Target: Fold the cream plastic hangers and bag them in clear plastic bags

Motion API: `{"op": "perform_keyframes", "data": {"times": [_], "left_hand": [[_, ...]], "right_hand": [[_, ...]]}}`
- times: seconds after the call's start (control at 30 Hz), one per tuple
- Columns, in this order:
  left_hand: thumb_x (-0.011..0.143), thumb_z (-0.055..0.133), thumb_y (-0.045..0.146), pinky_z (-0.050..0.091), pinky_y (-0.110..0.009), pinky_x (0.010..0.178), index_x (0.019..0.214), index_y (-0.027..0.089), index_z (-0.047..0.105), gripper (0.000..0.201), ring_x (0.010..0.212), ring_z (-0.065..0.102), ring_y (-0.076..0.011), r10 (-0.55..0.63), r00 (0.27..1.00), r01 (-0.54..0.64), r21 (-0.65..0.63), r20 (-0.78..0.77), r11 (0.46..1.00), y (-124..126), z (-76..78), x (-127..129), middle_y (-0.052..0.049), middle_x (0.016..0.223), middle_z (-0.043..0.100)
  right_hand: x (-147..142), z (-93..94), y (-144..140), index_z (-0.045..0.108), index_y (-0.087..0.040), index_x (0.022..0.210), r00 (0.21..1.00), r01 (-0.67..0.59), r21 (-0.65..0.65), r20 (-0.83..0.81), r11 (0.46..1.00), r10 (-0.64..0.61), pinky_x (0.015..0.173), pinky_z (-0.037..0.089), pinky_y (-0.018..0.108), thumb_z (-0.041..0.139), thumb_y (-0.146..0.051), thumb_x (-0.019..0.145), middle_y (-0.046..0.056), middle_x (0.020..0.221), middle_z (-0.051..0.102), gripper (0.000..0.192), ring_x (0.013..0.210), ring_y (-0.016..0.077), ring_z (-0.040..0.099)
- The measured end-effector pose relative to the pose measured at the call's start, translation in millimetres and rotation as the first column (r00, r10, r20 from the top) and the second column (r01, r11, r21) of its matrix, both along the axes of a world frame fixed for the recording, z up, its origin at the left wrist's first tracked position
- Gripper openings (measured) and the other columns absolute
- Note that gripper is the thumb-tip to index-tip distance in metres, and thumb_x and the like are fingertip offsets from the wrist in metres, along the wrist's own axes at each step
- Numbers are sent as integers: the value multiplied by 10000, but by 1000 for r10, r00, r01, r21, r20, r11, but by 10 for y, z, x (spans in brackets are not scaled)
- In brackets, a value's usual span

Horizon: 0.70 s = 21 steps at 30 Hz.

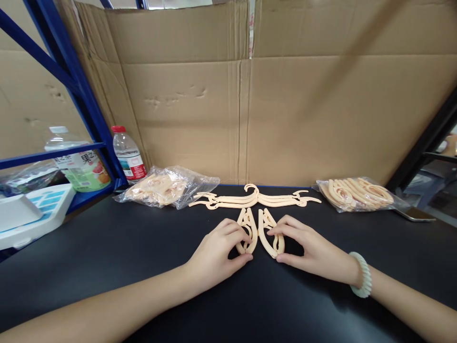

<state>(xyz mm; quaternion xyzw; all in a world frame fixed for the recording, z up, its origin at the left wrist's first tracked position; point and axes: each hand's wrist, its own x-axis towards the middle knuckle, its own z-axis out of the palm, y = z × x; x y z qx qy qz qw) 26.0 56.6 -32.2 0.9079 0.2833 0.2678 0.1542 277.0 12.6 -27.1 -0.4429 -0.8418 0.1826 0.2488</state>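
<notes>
My left hand [223, 245] is closed on a folded beige plastic hanger [254, 233], with the thumb at its lower end and the fingers over its curved side. Its mirror image, a second folded beige hanger [263, 236], is in my right hand [309, 243], pinched between thumb and fingers at the lower right. Both folded pieces lie on the black tabletop with their curved sides facing and almost touching; whether they are joined is not clear. Just beyond them lie unfolded beige hangers [235, 202], stacked, with one hook [252, 187] pointing away from me.
Clear plastic bags of beige hanger parts lie at the back left [160, 188] and back right [353, 193]. A red-capped water bottle [128, 157] stands by the blue frame [80, 90]. A flat dark object [416, 214] is at the right. Cardboard [185, 105] walls the back.
</notes>
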Motion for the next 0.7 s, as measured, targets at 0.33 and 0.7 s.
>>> {"op": "perform_keyframes", "data": {"times": [0.33,0.7], "left_hand": [[870,543,292,497,-315,814,998,214,594,159,917,618,-174,223,937,-145,-283,268,948,83,29,-4,-23,980,659],[863,536,332,498,-301,769,976,205,579,175,881,630,-177,277,918,-155,-385,285,910,183,2,-39,-30,941,653]], "right_hand": [[45,18,41,535,-223,1193,999,-26,25,-32,999,27,875,469,318,700,-311,790,49,1053,518,444,946,174,532],[91,53,85,607,-213,1091,994,55,40,-92,998,-52,766,483,308,524,-289,910,41,930,587,213,824,156,548]]}}
